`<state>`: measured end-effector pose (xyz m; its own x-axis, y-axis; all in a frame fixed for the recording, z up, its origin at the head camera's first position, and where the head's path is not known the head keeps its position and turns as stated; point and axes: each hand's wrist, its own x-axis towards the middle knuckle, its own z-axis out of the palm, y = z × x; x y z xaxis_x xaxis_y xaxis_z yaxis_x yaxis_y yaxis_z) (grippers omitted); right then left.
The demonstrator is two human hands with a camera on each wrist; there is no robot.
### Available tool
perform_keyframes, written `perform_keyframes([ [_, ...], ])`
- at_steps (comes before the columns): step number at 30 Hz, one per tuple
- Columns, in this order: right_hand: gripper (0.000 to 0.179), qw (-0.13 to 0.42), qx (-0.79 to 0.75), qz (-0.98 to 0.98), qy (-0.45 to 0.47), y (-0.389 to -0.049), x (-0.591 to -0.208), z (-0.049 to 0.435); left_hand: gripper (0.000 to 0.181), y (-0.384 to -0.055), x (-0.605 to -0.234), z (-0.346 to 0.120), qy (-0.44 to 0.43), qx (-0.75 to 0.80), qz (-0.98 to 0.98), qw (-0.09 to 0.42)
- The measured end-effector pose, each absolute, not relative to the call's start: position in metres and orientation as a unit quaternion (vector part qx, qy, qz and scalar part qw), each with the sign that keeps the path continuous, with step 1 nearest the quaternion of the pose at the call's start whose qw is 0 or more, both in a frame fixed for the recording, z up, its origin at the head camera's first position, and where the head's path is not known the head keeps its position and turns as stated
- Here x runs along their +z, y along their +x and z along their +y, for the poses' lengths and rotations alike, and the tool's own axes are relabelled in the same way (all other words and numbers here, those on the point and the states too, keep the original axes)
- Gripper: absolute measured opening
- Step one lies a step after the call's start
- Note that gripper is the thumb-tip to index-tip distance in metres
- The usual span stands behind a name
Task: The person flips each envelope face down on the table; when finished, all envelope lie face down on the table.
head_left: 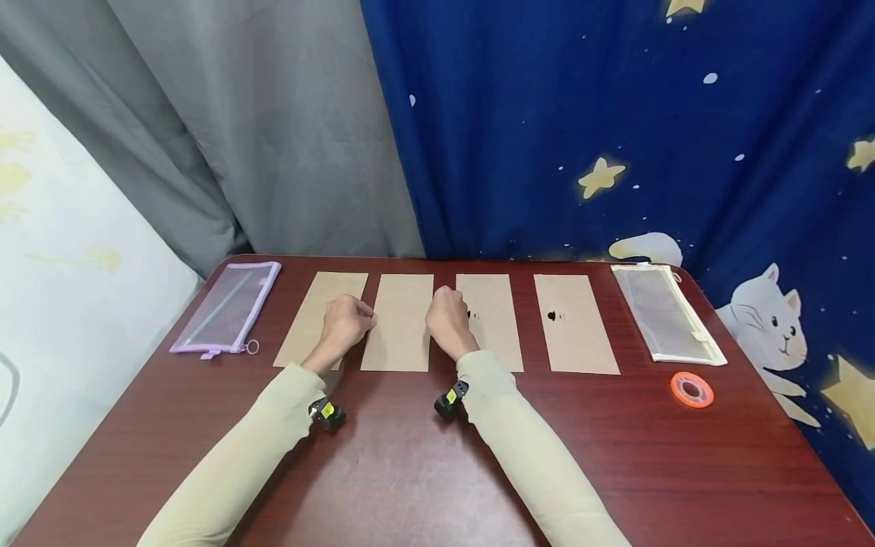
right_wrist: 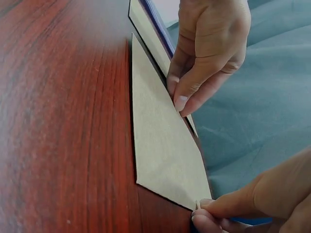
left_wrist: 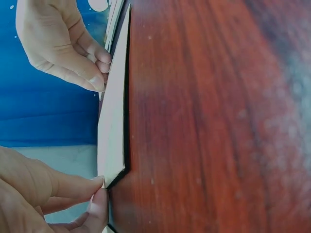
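A thin, plain tan kraft-paper rectangle (head_left: 398, 323) lies lengthwise on the table between my two hands. My left hand (head_left: 347, 323) pinches its left edge between thumb and fingers; the left wrist view shows the fingertips (left_wrist: 99, 182) right at that edge. On the opposite side, my right hand (head_left: 449, 317) pinches the right edge, its thumb and finger meeting there in the right wrist view. Partly behind my left hand is another plain kraft rectangle (head_left: 344, 283). A third one (head_left: 495, 349), with a small black print half hidden by my right hand, lies just right of it.
Farther right is one more kraft rectangle (head_left: 581, 342) with a black hat print. A lilac-edged mesh zip pouch (head_left: 229, 308) lies at the left, a white-edged one (head_left: 666, 315) at the right. Near that sits an orange tape roll (head_left: 692, 390). Curtains hang behind the table (head_left: 396, 486).
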<state>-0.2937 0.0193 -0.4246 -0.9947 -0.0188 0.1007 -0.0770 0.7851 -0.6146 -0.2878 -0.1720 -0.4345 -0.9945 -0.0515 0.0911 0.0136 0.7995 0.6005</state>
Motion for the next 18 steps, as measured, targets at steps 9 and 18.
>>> perform_keyframes([
  [9,0.014,0.055,0.364,-0.93,0.022,-0.284,-0.402,0.058,0.026,-0.286,-0.422,-0.157,0.015,-0.354,-0.934,0.053],
  [18,0.031,-0.075,0.485,-0.87,-0.042,-0.292,-0.398,0.132,0.037,-0.292,-0.402,-0.112,0.04,-0.592,-0.79,-0.151],
])
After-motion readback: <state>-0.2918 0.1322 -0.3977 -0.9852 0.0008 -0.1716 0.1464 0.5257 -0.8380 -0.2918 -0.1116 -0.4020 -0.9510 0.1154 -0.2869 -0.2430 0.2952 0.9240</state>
